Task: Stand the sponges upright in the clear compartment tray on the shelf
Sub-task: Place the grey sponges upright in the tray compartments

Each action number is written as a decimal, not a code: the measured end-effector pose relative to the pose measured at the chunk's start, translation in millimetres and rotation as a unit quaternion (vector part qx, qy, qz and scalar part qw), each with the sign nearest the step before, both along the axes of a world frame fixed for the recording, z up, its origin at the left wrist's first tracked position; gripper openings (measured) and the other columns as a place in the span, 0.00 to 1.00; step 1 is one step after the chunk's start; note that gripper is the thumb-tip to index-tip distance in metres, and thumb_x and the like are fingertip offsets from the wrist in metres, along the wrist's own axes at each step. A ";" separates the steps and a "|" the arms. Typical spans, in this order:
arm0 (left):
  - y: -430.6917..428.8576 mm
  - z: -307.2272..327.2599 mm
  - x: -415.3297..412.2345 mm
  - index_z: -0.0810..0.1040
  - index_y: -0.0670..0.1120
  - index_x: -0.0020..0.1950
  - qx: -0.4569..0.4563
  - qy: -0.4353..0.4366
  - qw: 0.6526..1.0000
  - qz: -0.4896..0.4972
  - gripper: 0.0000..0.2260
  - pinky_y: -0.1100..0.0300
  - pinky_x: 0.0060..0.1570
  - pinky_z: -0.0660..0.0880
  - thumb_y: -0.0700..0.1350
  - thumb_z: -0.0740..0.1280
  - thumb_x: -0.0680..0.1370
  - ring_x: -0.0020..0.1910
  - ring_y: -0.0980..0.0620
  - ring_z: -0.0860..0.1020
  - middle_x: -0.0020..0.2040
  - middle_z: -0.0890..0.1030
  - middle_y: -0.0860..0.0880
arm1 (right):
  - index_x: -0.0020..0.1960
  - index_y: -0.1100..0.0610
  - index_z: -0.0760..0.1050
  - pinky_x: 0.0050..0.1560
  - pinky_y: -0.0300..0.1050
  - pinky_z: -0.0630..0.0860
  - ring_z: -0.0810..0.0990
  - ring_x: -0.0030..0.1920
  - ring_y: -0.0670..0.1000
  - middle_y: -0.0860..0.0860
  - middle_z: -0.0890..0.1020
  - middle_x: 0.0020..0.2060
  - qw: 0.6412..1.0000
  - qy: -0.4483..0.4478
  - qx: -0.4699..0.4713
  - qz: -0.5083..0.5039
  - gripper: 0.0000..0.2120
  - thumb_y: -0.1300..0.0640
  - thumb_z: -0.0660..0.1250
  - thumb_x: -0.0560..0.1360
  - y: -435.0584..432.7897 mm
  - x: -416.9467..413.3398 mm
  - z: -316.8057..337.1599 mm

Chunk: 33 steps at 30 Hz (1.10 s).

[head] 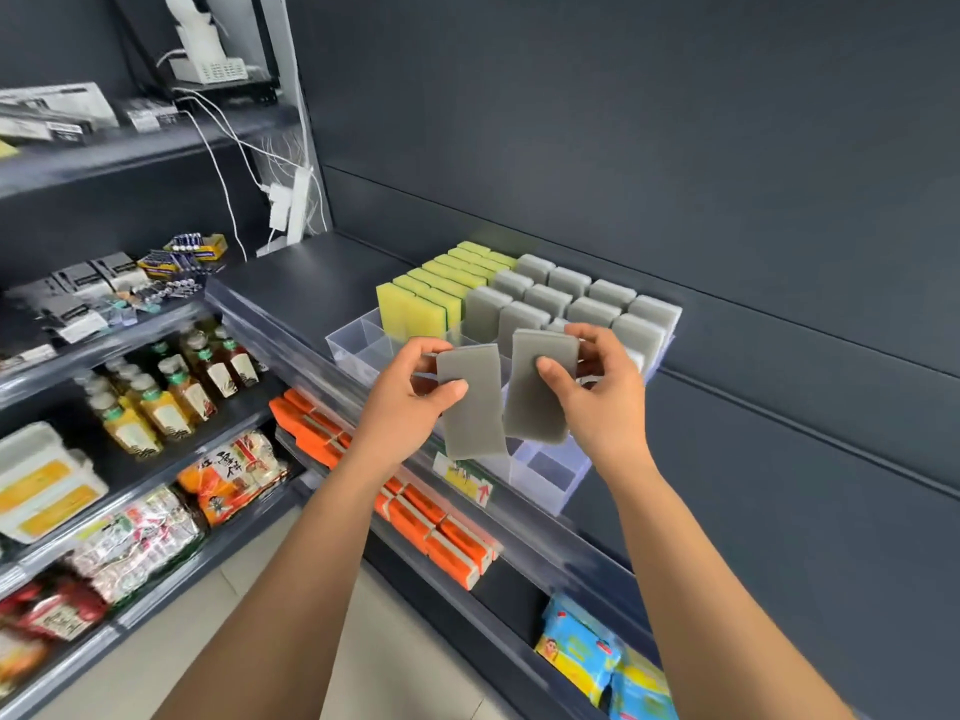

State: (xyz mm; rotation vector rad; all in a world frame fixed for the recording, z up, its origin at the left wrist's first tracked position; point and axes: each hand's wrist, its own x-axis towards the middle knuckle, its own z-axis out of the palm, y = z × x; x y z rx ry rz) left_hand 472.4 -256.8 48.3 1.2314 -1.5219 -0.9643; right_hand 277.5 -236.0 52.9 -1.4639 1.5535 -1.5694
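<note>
A clear compartment tray (347, 345) sits on the dark shelf (291, 283). Yellow-green sponges (431, 293) stand upright in its left rows and grey sponges (566, 298) in its right rows. My left hand (410, 392) grips one flat grey sponge (475, 407) by its upper left edge. My right hand (597, 387) grips a second grey sponge (537, 392) by its upper right side. Both sponges hang side by side, upright, above the tray's near compartments (550, 472), which hold nothing.
Orange sponge packs (436, 527) lie on the shelf below, blue wipe packs (597, 662) lower right. On the left stand shelves with bottles (156, 397), snack packs (234, 475) and batteries (187, 252). White cables (228, 148) hang at the back. A dark wall panel (727, 148) rises behind the tray.
</note>
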 end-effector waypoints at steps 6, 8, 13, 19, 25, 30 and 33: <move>-45.5 2.6 15.6 0.72 0.59 0.49 0.012 0.006 1.000 -0.006 0.15 0.59 0.43 0.76 0.40 0.70 0.74 0.50 0.53 0.77 0.51 0.78 0.53 | 0.52 0.41 0.69 0.43 0.37 0.73 0.75 0.42 0.42 0.40 0.76 0.42 0.999 0.017 0.001 -0.037 0.16 0.54 0.71 0.71 -45.3 15.4 1.6; -60.5 3.0 20.8 0.71 0.57 0.51 0.010 -0.004 1.000 -0.003 0.15 0.58 0.45 0.77 0.40 0.70 0.74 0.51 0.54 0.77 0.52 0.78 0.54 | 0.53 0.41 0.68 0.44 0.38 0.73 0.75 0.44 0.44 0.40 0.76 0.43 0.999 0.024 -0.002 -0.047 0.16 0.54 0.71 0.72 -57.1 20.8 -0.1; -94.5 2.3 31.5 0.70 0.57 0.53 -0.001 -0.027 1.000 -0.003 0.17 0.56 0.48 0.78 0.40 0.70 0.73 0.53 0.55 0.76 0.52 0.76 0.57 | 0.53 0.42 0.67 0.35 0.27 0.69 0.73 0.37 0.37 0.40 0.75 0.40 0.996 0.035 0.011 -0.082 0.16 0.55 0.70 0.72 -79.1 35.5 -8.4; -129.1 4.3 41.9 0.69 0.56 0.52 -0.037 -0.029 0.998 -0.032 0.16 0.63 0.42 0.75 0.38 0.69 0.74 0.51 0.56 0.76 0.51 0.75 0.56 | 0.56 0.46 0.68 0.41 0.47 0.76 0.76 0.37 0.49 0.44 0.74 0.40 0.985 0.080 0.052 -0.147 0.16 0.56 0.70 0.73 -91.8 50.3 -21.7; -157.9 0.3 45.4 0.68 0.57 0.52 -0.064 -0.034 0.994 -0.083 0.17 0.67 0.40 0.75 0.38 0.69 0.73 0.50 0.55 0.76 0.53 0.75 0.54 | 0.57 0.50 0.69 0.41 0.46 0.73 0.74 0.41 0.52 0.48 0.75 0.42 0.963 0.181 0.057 -0.192 0.16 0.60 0.69 0.72 -96.0 65.2 -37.6; -171.5 -3.5 42.5 0.68 0.64 0.47 -0.080 -0.051 0.984 -0.147 0.21 0.72 0.38 0.73 0.36 0.68 0.73 0.47 0.65 0.75 0.49 0.75 0.62 | 0.58 0.54 0.70 0.43 0.46 0.73 0.74 0.45 0.51 0.51 0.77 0.48 0.948 0.207 0.111 -0.217 0.15 0.60 0.69 0.73 -95.1 72.0 -49.0; -176.1 -5.2 40.3 0.67 0.66 0.46 -0.091 -0.080 0.976 -0.180 0.22 0.75 0.37 0.71 0.36 0.68 0.73 0.47 0.68 0.74 0.49 0.75 0.64 | 0.58 0.57 0.71 0.45 0.48 0.74 0.75 0.49 0.55 0.53 0.77 0.51 0.936 0.234 0.128 -0.228 0.14 0.60 0.69 0.73 -93.8 73.6 -50.3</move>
